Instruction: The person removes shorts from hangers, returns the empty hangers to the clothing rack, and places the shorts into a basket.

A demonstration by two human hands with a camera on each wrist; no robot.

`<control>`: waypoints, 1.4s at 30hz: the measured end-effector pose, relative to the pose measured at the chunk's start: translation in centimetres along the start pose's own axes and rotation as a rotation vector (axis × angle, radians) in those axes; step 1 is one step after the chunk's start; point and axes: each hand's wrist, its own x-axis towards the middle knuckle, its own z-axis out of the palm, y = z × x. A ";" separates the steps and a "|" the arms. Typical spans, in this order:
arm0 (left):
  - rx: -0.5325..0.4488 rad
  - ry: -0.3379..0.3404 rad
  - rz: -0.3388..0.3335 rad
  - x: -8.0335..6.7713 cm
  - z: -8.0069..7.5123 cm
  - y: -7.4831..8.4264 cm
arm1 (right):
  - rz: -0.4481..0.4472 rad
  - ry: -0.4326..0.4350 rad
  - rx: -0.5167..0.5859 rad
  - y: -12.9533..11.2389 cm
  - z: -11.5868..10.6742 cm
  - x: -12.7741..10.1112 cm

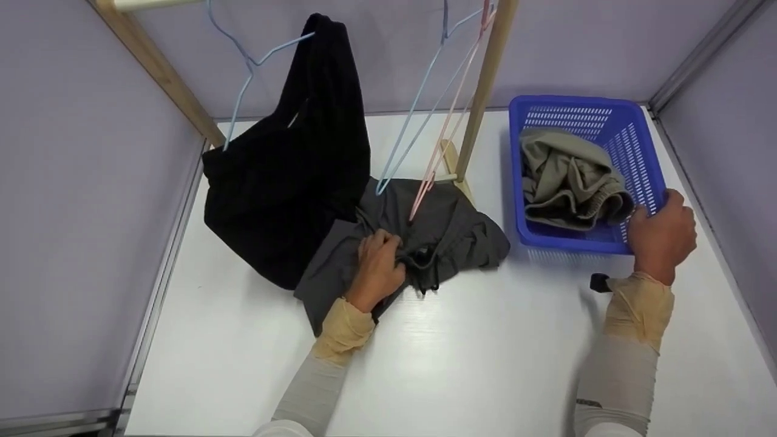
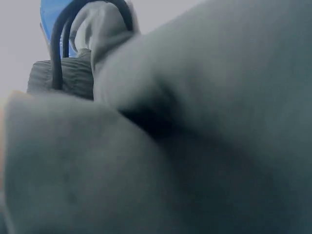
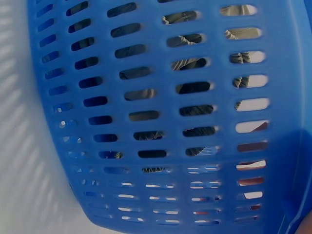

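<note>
A dark grey garment (image 1: 449,233) lies crumpled on the white table (image 1: 485,352) below a wooden rack. My left hand (image 1: 379,264) grips a fold of it near its drawstring; the left wrist view shows only grey cloth (image 2: 195,146) close up. My right hand (image 1: 661,233) holds the near right corner of a blue plastic basket (image 1: 637,158), fingers curled over the rim. The basket's slotted wall (image 3: 146,122) fills the right wrist view. A khaki garment (image 1: 567,179) lies bunched inside the basket.
A black garment (image 1: 291,176) hangs on a light blue hanger (image 1: 243,79) from the rack. Blue and pink bare hangers (image 1: 437,121) hang beside a wooden post (image 1: 482,91). Lilac partition walls close in the left, back and right sides.
</note>
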 end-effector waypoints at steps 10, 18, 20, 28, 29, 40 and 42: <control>-0.219 0.174 0.044 -0.1 -2.7 3.8 | 0.000 0.008 0.012 0.1 0.0 -0.1; -0.326 0.279 0.139 0.0 -3.9 6.6 | 0.001 0.011 0.019 0.2 0.2 -0.2; -0.349 0.293 0.164 0.0 -4.0 7.3 | 0.004 0.006 0.017 0.2 0.2 -0.2; -0.432 0.347 0.292 0.4 -4.4 10.0 | 0.005 0.016 0.024 0.0 0.0 -0.2; -0.449 0.355 0.299 0.5 -4.4 10.3 | 0.005 0.017 0.025 0.0 0.0 -0.2; -0.821 0.423 0.408 0.6 -4.0 11.7 | -0.002 0.033 0.027 0.0 0.3 -0.3; -0.924 0.408 0.427 0.6 -4.0 11.9 | 0.001 0.036 0.027 0.1 0.2 -0.3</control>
